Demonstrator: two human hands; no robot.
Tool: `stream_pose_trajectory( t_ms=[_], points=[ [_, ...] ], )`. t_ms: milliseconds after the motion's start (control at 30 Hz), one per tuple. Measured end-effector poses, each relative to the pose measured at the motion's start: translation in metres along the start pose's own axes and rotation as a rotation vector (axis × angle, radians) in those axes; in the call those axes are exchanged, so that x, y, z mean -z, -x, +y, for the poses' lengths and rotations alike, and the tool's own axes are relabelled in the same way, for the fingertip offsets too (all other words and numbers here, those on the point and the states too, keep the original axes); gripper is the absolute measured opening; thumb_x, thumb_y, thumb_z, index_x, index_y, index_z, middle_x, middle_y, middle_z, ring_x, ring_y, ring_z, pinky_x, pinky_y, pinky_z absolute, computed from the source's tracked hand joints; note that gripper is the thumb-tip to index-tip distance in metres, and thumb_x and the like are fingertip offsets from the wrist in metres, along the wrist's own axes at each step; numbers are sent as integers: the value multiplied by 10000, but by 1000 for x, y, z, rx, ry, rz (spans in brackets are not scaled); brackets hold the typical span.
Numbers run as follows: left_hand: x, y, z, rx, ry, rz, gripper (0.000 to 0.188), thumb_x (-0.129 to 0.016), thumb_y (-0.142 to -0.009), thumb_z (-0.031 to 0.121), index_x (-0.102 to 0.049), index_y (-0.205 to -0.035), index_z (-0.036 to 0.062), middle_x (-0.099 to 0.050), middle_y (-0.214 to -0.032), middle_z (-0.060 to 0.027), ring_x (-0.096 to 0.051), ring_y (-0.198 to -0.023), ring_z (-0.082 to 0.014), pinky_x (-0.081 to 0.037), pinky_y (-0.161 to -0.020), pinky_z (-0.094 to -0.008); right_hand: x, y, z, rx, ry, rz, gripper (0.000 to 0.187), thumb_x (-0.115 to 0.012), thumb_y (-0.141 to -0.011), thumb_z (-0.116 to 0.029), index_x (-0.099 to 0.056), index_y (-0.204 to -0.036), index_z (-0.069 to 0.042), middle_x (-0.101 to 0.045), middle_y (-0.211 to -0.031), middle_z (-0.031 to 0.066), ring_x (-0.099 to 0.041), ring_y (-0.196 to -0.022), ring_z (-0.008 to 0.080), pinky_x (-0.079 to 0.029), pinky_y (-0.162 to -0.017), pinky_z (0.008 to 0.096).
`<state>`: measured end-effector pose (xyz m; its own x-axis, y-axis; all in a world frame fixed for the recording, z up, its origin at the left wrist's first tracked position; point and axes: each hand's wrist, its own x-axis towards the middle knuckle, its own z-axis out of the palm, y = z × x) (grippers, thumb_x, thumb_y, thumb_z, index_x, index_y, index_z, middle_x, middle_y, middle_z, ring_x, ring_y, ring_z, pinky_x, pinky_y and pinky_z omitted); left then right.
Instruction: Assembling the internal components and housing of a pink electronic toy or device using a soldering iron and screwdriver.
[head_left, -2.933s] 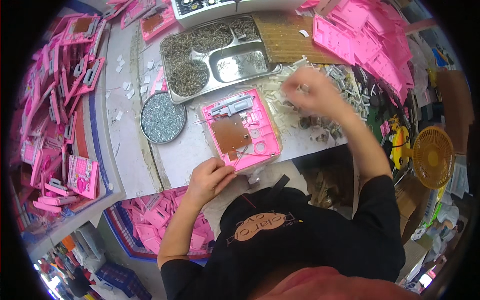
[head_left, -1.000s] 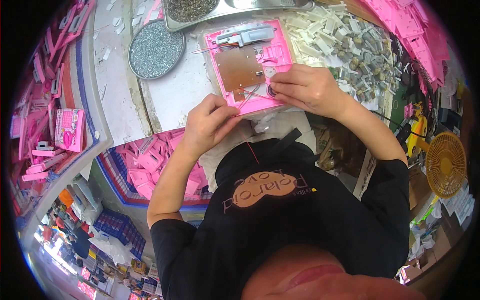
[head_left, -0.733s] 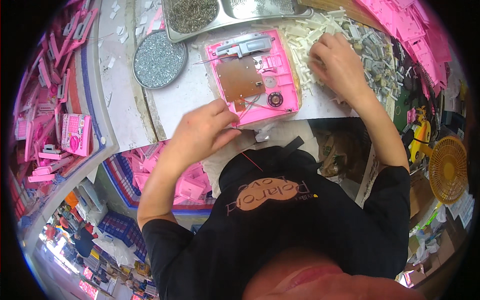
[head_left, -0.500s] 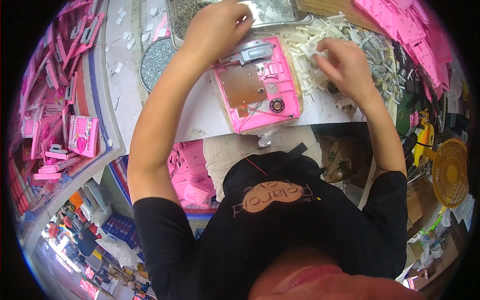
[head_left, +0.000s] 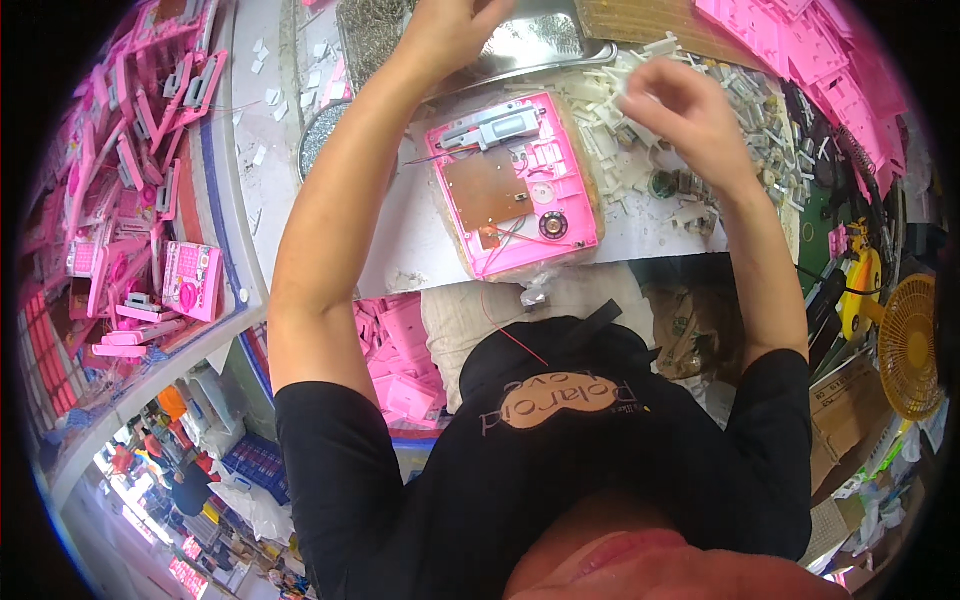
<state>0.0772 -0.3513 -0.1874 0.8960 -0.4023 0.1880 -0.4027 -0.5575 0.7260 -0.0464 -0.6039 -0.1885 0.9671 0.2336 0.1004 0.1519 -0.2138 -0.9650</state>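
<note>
On the white table before me lies an open pink plastic toy housing [head_left: 573,205], resting on a wrapped pad. A brown circuit board [head_left: 484,190], a small round speaker [head_left: 553,225], thin wires and a grey plastic mechanism [head_left: 490,130] are fitted in it. My left hand [head_left: 448,32] reaches over the metal tray [head_left: 535,58] of small metal parts, its fingertips cut off by the picture's upper edge. Above a heap of white plastic pieces [head_left: 610,125], my right hand [head_left: 685,115] is closed with curled fingers; what they hold is hidden.
Left, pink toy assemblies [head_left: 192,280] pile up on a side table. A round tray of screws [head_left: 320,135] is partly behind my left forearm. Pink shells [head_left: 810,55] stack at the far right, above a yellow fan [head_left: 907,345]. More pink parts [head_left: 405,350] lie below the table edge.
My left hand has moved farther away over the metal tray, partly leaving the picture. My right hand stays over the white pieces. The whole view has shifted slightly, so the housing sits lower.
</note>
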Motion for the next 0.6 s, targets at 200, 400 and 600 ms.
stream_pose_trajectory(
  t_ms=[200, 400, 600],
  points=[
    [4, 25, 1, -197, 36, 19, 165, -687, -920, 149, -642, -1000, 12, -692, -830, -123, -664, -696, -202, -529, -647, -335, -45, -97, 21, -74, 319, 15, 505, -569, -1006, -480, -709, -996, 5, -639, -793, 29, -569, -752, 111, -460, -683, 297],
    [13, 29, -17, -53, 390, 17, 245, -736, -903, 124, -688, -1116, 15, -731, -971, -86, -706, -853, -165, -588, -725, -299, -51, -116, 34, 27, 196, -107, 447, -538, -1037, -428, -689, -1035, -7, -626, -853, 1, -549, -802, 95, -441, -701, 281],
    [3, 14, -56, 173, 765, -138, 289, -716, -932, 118, -646, -1172, -26, -725, -1006, -132, -699, -856, -148, -592, -748, -256, -55, -115, 20, 126, 345, -25, 242, -611, -992, -255, -625, -966, -14, -594, -814, 61, -552, -779, 176, -449, -689, 331]
  ],
)
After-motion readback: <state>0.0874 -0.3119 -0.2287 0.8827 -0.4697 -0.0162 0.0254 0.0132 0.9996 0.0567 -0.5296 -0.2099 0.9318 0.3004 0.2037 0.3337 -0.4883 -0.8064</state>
